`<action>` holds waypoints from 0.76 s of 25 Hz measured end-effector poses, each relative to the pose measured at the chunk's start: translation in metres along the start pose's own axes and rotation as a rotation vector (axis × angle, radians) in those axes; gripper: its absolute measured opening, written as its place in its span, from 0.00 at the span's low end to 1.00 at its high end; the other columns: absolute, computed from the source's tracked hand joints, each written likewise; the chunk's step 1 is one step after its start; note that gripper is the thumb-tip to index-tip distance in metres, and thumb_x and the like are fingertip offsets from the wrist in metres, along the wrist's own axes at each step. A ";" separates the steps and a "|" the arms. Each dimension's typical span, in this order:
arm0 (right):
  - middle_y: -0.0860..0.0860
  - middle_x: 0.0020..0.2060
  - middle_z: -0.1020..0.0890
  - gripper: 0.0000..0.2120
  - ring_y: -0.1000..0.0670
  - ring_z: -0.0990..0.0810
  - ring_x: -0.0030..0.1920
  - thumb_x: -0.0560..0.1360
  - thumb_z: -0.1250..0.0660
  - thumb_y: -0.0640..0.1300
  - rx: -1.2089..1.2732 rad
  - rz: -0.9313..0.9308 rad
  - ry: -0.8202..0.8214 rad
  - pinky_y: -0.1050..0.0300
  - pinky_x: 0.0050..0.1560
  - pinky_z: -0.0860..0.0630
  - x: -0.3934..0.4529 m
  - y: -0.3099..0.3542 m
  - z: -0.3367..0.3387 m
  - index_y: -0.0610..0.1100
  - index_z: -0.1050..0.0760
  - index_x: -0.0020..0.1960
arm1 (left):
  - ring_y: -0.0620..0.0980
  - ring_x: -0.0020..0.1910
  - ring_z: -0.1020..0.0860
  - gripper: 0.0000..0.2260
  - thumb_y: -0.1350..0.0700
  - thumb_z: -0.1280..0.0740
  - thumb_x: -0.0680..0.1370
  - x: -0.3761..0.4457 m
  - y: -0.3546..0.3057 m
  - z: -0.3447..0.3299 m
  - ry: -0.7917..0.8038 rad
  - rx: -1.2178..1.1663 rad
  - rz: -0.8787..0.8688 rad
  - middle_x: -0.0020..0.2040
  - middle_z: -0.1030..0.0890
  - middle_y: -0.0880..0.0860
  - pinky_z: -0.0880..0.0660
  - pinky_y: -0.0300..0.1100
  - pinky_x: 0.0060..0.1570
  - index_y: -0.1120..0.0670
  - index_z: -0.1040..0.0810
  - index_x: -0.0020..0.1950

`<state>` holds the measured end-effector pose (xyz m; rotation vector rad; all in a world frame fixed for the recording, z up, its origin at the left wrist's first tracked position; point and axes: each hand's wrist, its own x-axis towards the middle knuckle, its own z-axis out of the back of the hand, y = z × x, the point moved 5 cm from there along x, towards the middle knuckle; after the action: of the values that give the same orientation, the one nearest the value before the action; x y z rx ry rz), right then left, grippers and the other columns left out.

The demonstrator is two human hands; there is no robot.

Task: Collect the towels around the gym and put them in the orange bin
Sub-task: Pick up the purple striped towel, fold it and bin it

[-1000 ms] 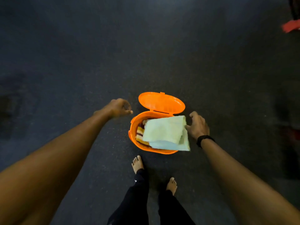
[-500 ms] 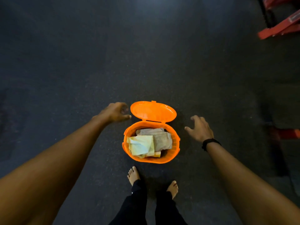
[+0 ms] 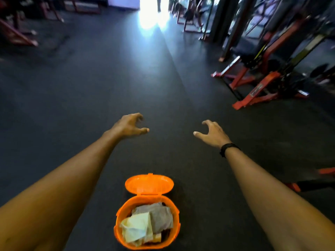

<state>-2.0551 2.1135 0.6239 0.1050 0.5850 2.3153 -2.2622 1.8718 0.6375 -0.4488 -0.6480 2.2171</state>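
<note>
You are standing over the orange bin [image 3: 146, 227] on the floor [image 3: 90, 91], its lid [image 3: 149, 184] open and towels [image 3: 146, 223] lying inside. Your left hand [image 3: 126, 126] and right hand [image 3: 213, 134] are hanging forward, each grip loosely curled and gripping nothing. A second ago your right hand was dropping a pale towel in; now you are looking up the aisle, likely needing to find the next towel among the red machines [image 3: 262, 84].

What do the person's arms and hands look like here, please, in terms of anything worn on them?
Both forearms are bare, with no sleeves or gloves in view. The right hand has a black band around its wrist; the left hand wears nothing, and no rings show on the fingers.
</note>
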 end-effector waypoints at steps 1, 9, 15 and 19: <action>0.45 0.67 0.31 0.30 0.43 0.30 0.66 0.71 0.32 0.61 0.023 0.010 -0.027 0.45 0.63 0.29 -0.001 -0.002 0.027 0.48 0.33 0.68 | 0.54 0.61 0.25 0.25 0.45 0.27 0.72 0.001 -0.023 0.011 -0.032 -0.001 -0.030 0.63 0.24 0.55 0.27 0.52 0.61 0.53 0.26 0.65; 0.44 0.68 0.29 0.32 0.44 0.29 0.67 0.70 0.29 0.58 0.169 0.049 -0.249 0.49 0.66 0.31 -0.030 -0.042 0.204 0.43 0.32 0.68 | 0.55 0.59 0.24 0.24 0.48 0.28 0.73 -0.002 -0.180 0.065 -0.195 -0.053 -0.235 0.62 0.24 0.57 0.26 0.48 0.58 0.56 0.27 0.66; 0.44 0.67 0.28 0.33 0.46 0.28 0.65 0.70 0.28 0.58 0.194 -0.016 -0.378 0.52 0.62 0.30 -0.087 -0.107 0.287 0.43 0.31 0.68 | 0.55 0.61 0.25 0.27 0.46 0.27 0.72 0.005 -0.282 0.045 -0.219 -0.053 -0.329 0.64 0.24 0.57 0.27 0.47 0.58 0.55 0.28 0.67; 0.44 0.69 0.31 0.34 0.45 0.30 0.67 0.71 0.29 0.59 0.182 -0.145 -0.458 0.50 0.65 0.31 -0.145 -0.173 0.321 0.43 0.33 0.70 | 0.54 0.60 0.24 0.28 0.43 0.27 0.71 0.010 -0.361 -0.001 -0.155 -0.050 -0.451 0.63 0.24 0.55 0.27 0.47 0.58 0.53 0.27 0.66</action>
<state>-1.7617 2.2451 0.8477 0.6383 0.5427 2.0012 -2.0592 2.0876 0.8445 -0.1355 -0.8004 1.8193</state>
